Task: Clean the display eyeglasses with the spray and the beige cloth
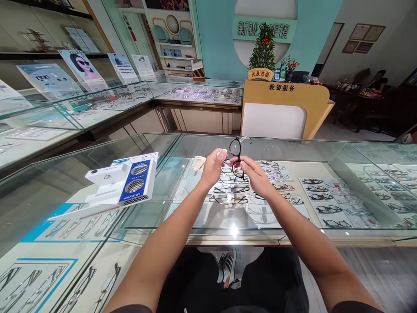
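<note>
My right hand (256, 174) grips a pair of black-framed eyeglasses (240, 158) near the bridge, held turned on end above the glass counter. One round lens points up and the other hangs below the fingers. A pale tag or strip shows near the top of the frame. Just left of the glasses, my left hand (213, 167) is closed, with a small white thing (222, 153) between thumb and fingers; its kind is too small to make out. A crumpled beige cloth (198, 163) lies on the glass beside the left hand.
Under the glass counter top (208, 221) lie rows of eyeglasses (329, 209). A blue and white display box (135, 181) stands on the glass to the left. Beyond are more glass cases (195, 93), a yellow cashier desk (280, 93) with a plant (262, 50), and a person (378, 81) at far right.
</note>
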Motion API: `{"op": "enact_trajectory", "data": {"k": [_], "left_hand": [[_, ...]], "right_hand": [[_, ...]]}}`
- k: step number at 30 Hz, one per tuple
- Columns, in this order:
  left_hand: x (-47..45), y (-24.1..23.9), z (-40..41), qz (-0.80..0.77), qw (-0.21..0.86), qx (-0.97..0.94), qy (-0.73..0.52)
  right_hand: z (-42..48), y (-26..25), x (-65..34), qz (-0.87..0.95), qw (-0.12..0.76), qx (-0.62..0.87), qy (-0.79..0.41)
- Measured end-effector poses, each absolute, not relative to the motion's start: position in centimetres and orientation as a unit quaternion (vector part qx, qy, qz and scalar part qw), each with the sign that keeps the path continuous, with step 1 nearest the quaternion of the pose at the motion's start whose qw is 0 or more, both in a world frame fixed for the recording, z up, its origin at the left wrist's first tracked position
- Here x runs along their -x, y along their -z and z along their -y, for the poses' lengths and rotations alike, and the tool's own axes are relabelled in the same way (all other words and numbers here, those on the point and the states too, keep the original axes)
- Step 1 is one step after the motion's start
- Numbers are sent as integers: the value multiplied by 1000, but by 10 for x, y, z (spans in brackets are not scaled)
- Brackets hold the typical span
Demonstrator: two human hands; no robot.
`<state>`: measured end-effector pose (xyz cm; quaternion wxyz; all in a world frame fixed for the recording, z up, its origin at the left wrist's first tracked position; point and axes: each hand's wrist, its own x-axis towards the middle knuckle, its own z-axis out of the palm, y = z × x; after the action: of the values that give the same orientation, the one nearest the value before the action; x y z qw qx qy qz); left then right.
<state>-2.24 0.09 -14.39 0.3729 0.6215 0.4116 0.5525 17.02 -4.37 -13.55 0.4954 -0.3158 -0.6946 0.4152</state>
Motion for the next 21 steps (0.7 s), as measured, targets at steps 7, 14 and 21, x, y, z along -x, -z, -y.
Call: {"op": "enact_trajectory", "data": {"k": [7, 14, 21], "left_hand": [[22, 145, 1, -407, 355, -643, -543], [21, 142, 3, -413, 353, -627, -558], [19, 150, 4, -420, 332, -682, -497]], "right_hand": [[46, 137, -168, 699, 488, 298, -429], [42, 133, -171, 666, 514, 306, -446], [30, 138, -178, 596, 575, 314, -463]]}}
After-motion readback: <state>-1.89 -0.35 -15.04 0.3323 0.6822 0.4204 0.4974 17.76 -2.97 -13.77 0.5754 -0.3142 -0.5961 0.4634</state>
